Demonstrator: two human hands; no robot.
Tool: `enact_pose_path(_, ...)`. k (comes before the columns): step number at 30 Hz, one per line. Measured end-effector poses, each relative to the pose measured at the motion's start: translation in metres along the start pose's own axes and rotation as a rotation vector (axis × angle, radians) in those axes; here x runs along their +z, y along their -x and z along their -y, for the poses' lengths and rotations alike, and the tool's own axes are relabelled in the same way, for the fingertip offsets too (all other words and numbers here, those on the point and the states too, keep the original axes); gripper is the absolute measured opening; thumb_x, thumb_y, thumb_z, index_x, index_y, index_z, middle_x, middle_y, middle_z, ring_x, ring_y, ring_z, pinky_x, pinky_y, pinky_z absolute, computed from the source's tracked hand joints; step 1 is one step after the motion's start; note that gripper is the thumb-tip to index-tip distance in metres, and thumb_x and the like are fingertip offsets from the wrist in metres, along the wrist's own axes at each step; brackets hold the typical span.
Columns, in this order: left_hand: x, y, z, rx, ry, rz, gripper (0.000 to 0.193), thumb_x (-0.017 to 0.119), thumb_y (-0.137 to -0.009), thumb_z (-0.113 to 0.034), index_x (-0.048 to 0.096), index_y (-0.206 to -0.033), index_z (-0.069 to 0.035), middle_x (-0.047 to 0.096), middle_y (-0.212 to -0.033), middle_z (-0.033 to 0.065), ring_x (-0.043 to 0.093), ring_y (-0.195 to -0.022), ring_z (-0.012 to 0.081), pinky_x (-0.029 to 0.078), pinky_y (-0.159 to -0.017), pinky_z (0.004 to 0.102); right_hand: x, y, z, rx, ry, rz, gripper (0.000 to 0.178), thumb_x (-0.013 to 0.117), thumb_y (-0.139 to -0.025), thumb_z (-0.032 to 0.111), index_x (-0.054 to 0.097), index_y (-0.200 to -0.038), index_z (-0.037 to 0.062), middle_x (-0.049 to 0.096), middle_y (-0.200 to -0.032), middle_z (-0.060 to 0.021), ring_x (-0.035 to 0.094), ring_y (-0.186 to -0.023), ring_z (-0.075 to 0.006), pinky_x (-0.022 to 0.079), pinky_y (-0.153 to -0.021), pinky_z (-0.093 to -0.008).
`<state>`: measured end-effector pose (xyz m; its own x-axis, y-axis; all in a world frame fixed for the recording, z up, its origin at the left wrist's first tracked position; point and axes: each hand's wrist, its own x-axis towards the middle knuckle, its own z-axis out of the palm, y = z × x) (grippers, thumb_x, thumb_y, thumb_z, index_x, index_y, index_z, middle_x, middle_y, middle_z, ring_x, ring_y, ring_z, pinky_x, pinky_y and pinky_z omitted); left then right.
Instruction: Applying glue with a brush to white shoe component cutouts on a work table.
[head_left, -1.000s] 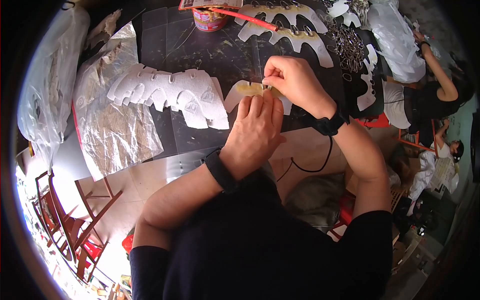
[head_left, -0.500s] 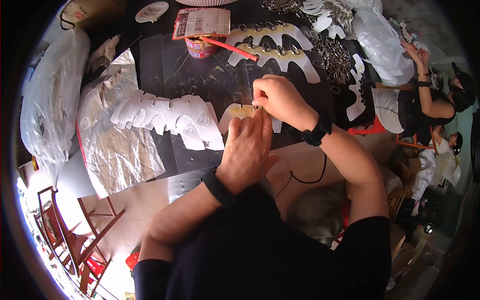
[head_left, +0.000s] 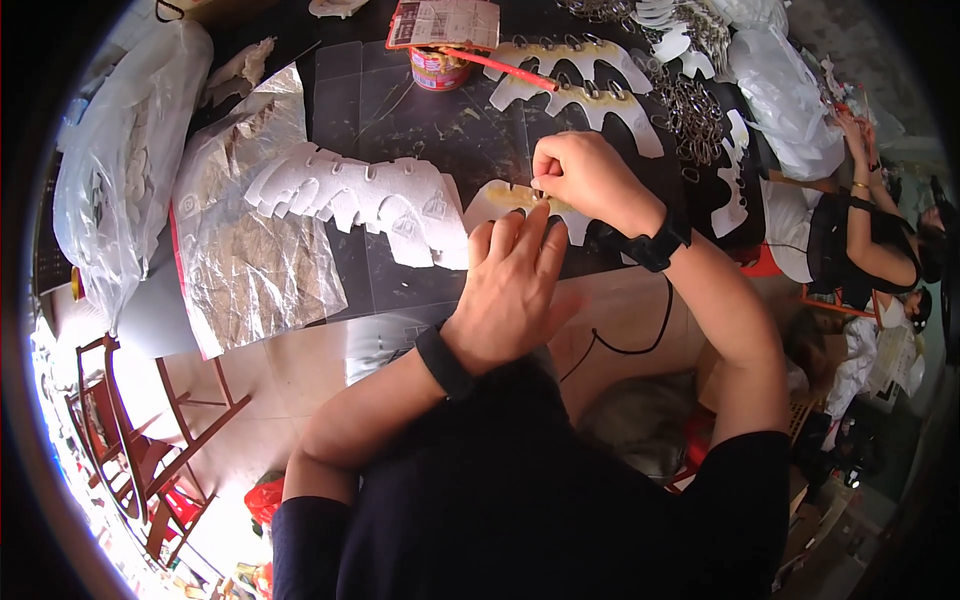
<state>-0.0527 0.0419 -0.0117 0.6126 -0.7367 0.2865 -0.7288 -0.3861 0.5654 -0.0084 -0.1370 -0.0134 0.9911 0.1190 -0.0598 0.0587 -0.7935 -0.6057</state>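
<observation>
A white scalloped piece (head_left: 484,205) with a yellow glue strip lies at the table's near edge. My right hand (head_left: 598,182) is pinched shut on a small metal ring (head_left: 540,195) at the glue strip. My left hand (head_left: 508,295) lies nearly flat, its fingers stretched out over the near side of the piece, fingertips close to the ring. Part of the piece is hidden under my hands. Beside it, on the left, is an overlapping row of plain white scalloped pieces (head_left: 385,200). Farther off lie two glued pieces (head_left: 575,65) with metal rings set along them.
A tub (head_left: 440,72) of yellowish paste holds a red stick (head_left: 510,68) under a card. Chained metal rings (head_left: 690,115) lie at the right, near a plastic bag (head_left: 780,105). Clear film (head_left: 265,260) and a filled bag (head_left: 130,170) are left. Another person (head_left: 870,235) sits far right.
The whole view has shifted, so the table things sit higher and farther right. My left fingers are spread a little wider. The right hand keeps its pinch at the glue strip.
</observation>
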Motion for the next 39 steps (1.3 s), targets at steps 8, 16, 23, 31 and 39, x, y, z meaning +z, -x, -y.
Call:
enact_pose_path(8, -0.017, 0.018, 0.004, -0.012, 0.016, 0.113, 0.060, 0.074, -0.062, -0.027, 0.049, -0.110, -0.002, 0.044, -0.112, 0.0131, 0.041, -0.106, 0.0311, 0.032, -0.087, 0.0434, -0.036, 0.002, -0.012, 0.108, -0.181, 0.008, 0.007, 0.053, -0.080, 0.000, 0.058, -0.085, -0.0010, 0.060, -0.074, -0.0019, 0.055, -0.066, -0.0077, 0.044, -0.061, -0.0231)
enact_pose_path(16, -0.024, 0.007, 0.011, -0.033, -0.009, 0.074, 0.057, 0.073, -0.061, -0.021, 0.049, -0.108, -0.001, 0.043, -0.114, 0.0155, 0.039, -0.109, 0.0328, 0.032, -0.089, 0.0446, -0.102, -0.034, -0.040, 0.303, -0.073, -0.055, 0.016, 0.047, -0.085, 0.011, 0.060, -0.092, 0.0045, 0.057, -0.075, 0.0015, 0.048, -0.062, -0.0052, 0.042, -0.056, -0.0203)
enact_pose_path(23, -0.021, 0.001, 0.016, -0.031, 0.039, 0.168, 0.059, 0.073, -0.060, -0.017, 0.049, -0.110, 0.002, 0.040, -0.123, 0.0198, 0.037, -0.117, 0.0356, 0.032, -0.093, 0.0447, -0.122, -0.098, -0.132, 0.319, 0.431, -0.246, 0.010, 0.058, -0.075, 0.012, 0.064, -0.082, 0.0093, 0.064, -0.080, -0.0126, 0.062, -0.078, -0.0286, 0.048, -0.069, -0.0363)
enact_pose_path(31, -0.014, 0.004, 0.018, 0.002, 0.063, 0.206, 0.058, 0.073, -0.061, -0.019, 0.050, -0.109, 0.003, 0.040, -0.123, 0.0206, 0.037, -0.118, 0.0361, 0.034, -0.094, 0.0453, -0.100, -0.128, -0.164, 0.351, 0.640, -0.362, 0.009, 0.063, -0.074, 0.011, 0.063, -0.081, 0.0055, 0.060, -0.088, -0.0171, 0.059, -0.085, -0.0344, 0.048, -0.074, -0.0412)
enact_pose_path(39, -0.016, 0.001, 0.018, 0.012, 0.079, 0.202, 0.057, 0.073, -0.058, -0.017, 0.051, -0.106, 0.004, 0.042, -0.120, 0.0213, 0.038, -0.116, 0.0362, 0.034, -0.093, 0.0451, -0.103, -0.132, -0.158, 0.445, 0.722, -0.312, 0.020, 0.054, -0.076, 0.015, 0.062, -0.085, -0.0007, 0.060, -0.093, -0.0239, 0.058, -0.089, -0.0391, 0.047, -0.079, -0.0441)
